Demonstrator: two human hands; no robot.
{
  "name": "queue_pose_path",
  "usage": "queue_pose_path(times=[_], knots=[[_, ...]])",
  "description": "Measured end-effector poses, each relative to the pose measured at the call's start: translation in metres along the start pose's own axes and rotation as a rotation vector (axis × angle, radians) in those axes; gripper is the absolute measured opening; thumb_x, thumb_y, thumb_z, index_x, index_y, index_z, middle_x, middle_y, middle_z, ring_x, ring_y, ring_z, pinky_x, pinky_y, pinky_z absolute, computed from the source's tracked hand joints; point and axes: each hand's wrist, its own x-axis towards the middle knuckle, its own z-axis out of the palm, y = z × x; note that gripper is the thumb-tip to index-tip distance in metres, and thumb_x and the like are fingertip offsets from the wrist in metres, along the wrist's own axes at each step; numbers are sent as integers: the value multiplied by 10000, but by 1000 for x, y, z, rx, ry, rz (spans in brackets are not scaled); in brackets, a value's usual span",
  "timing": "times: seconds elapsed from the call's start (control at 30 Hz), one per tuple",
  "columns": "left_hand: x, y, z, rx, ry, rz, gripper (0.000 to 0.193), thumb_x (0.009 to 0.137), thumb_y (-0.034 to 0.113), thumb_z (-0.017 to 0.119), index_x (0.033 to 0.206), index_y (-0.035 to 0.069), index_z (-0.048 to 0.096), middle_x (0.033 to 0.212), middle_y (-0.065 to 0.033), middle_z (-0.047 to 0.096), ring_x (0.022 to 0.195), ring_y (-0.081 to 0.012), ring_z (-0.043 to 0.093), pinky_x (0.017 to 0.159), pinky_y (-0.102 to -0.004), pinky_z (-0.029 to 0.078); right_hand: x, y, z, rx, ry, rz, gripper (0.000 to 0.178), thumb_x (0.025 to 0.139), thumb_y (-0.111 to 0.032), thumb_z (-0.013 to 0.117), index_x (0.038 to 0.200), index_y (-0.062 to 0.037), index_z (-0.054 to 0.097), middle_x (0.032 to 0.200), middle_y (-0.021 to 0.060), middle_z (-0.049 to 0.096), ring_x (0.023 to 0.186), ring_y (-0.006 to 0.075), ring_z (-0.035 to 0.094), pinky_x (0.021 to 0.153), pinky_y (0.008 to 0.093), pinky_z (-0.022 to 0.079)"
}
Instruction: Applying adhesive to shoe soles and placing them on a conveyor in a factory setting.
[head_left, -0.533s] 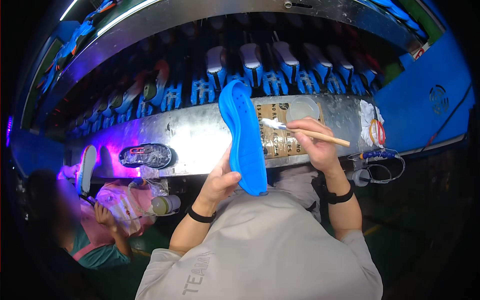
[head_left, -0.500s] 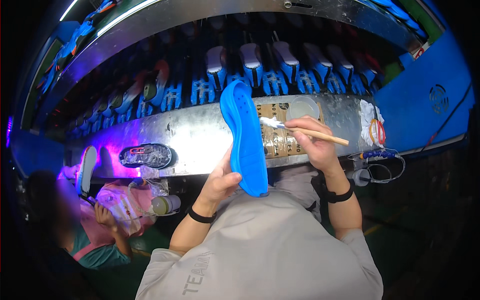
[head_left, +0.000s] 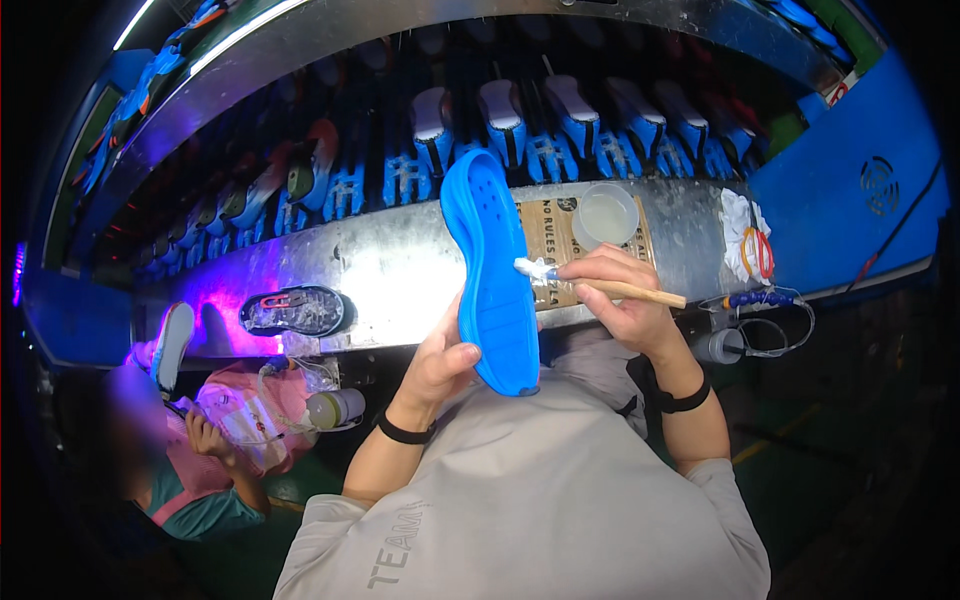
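Blue sole [head_left: 490, 270] in left hand [head_left: 440, 365], fingers clasped.

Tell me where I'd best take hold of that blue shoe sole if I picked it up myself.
Grip the blue sole by its lower end, probably from the left, as the left hand does now. It stands upright on its long axis, and the brush in the right hand works its right edge, so the left stays free.

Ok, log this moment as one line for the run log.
left hand: holds blue shoe sole upright | right hand: brush bristles on sole | cup on bench
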Motion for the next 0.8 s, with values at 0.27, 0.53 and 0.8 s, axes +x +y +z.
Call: queue_pose_path(times=[0.27, 0.53, 0.8], knots=[[-1, 12, -18, 26, 17, 47, 1139, 738, 413, 801, 1569, -21, 152, 1451, -196, 454, 1307, -308, 529, 1081, -432, 458, -13, -15, 10, 111, -25, 73, 151, 838, -30, 644, 954, 6, 734, 859, 109, 717, 737, 228, 630, 685, 332, 507], [2, 12, -22, 60, -33, 116, 1106, 736, 407, 820, 1542, -19, 194, 1405, -221, 490, 1273, -360, 557, 982, -496, 529, -19, -31, 11, 118, -72, 43, 126, 835, -50, 656, 923, 9, 723, 830, 106, 711, 715, 235, 623, 681, 346, 493], [2, 22, -17, 126, -28, 168, 1119, 740, 420, 801, 1559, -17, 175, 1393, -230, 504, 1266, -354, 571, 1058, -468, 490, -28, -31, 10, 242, -55, 135, 144, 864, -73, 650, 951, 15, 724, 890, 104, 713, 759, 185, 629, 723, 323, 502]])
